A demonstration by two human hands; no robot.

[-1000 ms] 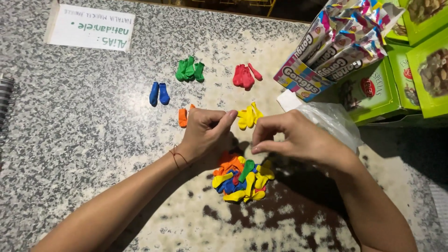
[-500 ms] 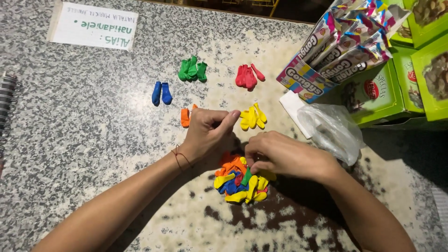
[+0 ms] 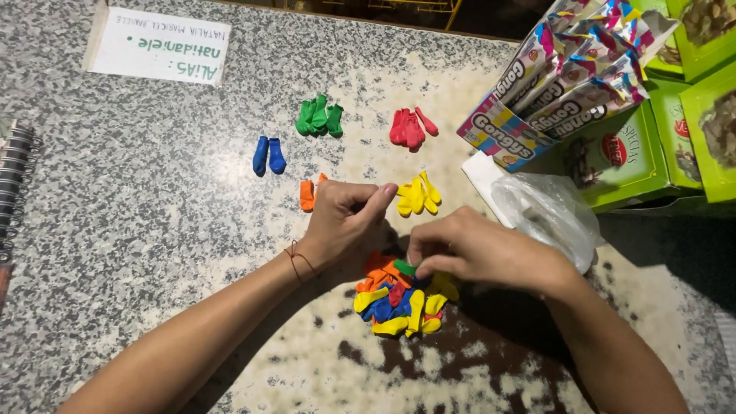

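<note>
A mixed pile of small uninflated balloons (image 3: 399,300) lies on the speckled stone counter (image 3: 153,253). My right hand (image 3: 479,249) rests on the pile's top edge, its fingertips pinching a green balloon (image 3: 405,268). My left hand (image 3: 345,222) sits just left of it, fingers curled, thumb and forefinger tips together beside the yellow balloons (image 3: 418,195); nothing shows between them. Sorted groups lie beyond the hands: orange balloons (image 3: 307,195) partly behind my left hand, blue balloons (image 3: 268,156), green balloons (image 3: 320,118) and red balloons (image 3: 409,128).
A crumpled clear plastic bag (image 3: 548,211) lies right of the hands. Behind it stand colourful snack packets (image 3: 560,73) and green boxes (image 3: 682,115). A white paper sign (image 3: 157,46) is at the far left, a spiral notebook (image 3: 14,180) at the left edge.
My right hand has dropped from beside my left hand's fingertips down onto the mixed pile and pinched a green balloon. My left hand has hardly moved.
</note>
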